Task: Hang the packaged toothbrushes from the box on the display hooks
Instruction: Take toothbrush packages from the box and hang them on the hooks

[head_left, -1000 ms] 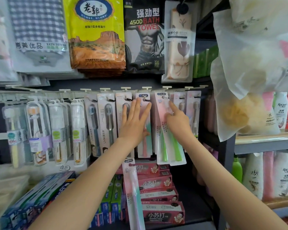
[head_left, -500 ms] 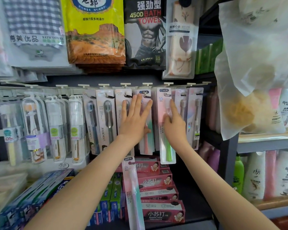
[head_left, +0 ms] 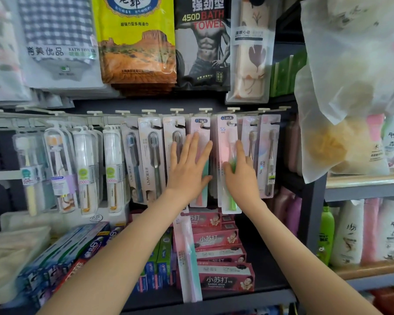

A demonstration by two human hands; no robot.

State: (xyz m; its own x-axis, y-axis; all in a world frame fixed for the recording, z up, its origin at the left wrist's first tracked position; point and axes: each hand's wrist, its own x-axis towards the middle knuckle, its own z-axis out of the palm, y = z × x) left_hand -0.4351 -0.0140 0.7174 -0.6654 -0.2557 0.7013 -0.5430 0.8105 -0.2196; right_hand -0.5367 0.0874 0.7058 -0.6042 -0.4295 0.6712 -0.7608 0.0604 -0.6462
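Shop shelving fills the frame, bath towel packs (head_left: 134, 42) across the top and a rail of display hooks (head_left: 176, 109) through the middle. Packaged toothbrushes hang along it. At centre right, the green-handled pack (head_left: 225, 133) hangs lower than its neighbours. The left hand (head_left: 187, 169) lies flat, fingers straight, on the pink pack (head_left: 200, 126) beside it. The right hand (head_left: 243, 178) presses the green one, grasping nothing. Best to slide it fully back on its hook, then square it. A spare pack (head_left: 187, 258) leans at lower centre.
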